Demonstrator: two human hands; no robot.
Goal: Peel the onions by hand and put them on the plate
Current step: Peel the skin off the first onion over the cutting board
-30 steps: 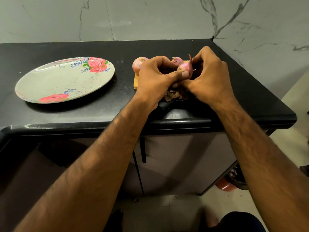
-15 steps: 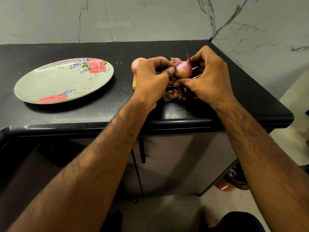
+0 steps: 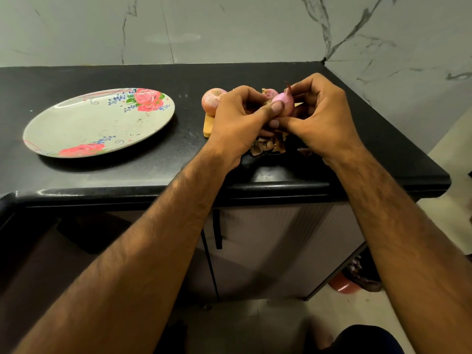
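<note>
A small pink onion (image 3: 284,102) with a dark tip is held between both hands above the counter. My left hand (image 3: 238,121) grips it with the thumb pressed on its front. My right hand (image 3: 319,116) pinches it from the right, fingers curled at its top. A larger unpeeled onion (image 3: 212,99) sits behind my left hand on a wooden board (image 3: 208,123). Another small onion (image 3: 271,92) peeks out behind the fingers. The flowered plate (image 3: 84,126) lies at the left with no onions on it.
Dry brown onion skins (image 3: 268,145) are piled on the black counter (image 3: 153,162) under my hands, close to its front edge. Marble walls close the back and right. Cabinet doors and a red tub (image 3: 343,286) on the floor are below.
My left thumb has slid back onto the front of the onion after pulling away half a second ago. Both hands stay in the same place above the skins.
</note>
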